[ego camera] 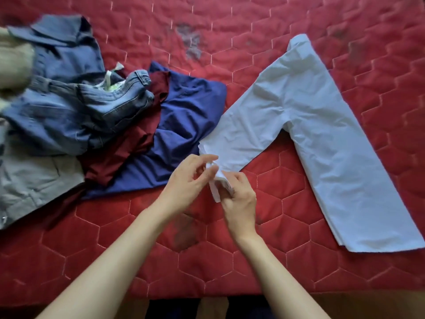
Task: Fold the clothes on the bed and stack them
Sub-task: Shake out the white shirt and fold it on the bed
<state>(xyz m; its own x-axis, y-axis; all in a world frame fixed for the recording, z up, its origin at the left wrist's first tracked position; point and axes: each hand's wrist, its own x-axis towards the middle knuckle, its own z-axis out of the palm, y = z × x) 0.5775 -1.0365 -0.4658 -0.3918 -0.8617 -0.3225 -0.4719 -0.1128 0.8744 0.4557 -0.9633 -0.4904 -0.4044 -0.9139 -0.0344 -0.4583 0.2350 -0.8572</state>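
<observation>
Item: white shirt [305, 125], spread flat at right of frame on red quilted bed [253, 261]; one cuff at centre. Right hand [239, 196] pinches that cuff in curled fingers; left hand [186, 180] touches it with loosely bent fingers, grip uncertain. Unfolded pile [76, 116] at upper left. Risk: tugging the cuff likely drags the smoothed body askew, creasing the fold.

1 white shirt [310, 125], 1 navy garment [184, 116], 1 maroon garment [128, 143], 1 jeans [76, 107], 1 denim shirt [66, 49], 1 grey garment [34, 180], 2 hands: left hand [186, 183], right hand [239, 203].
</observation>
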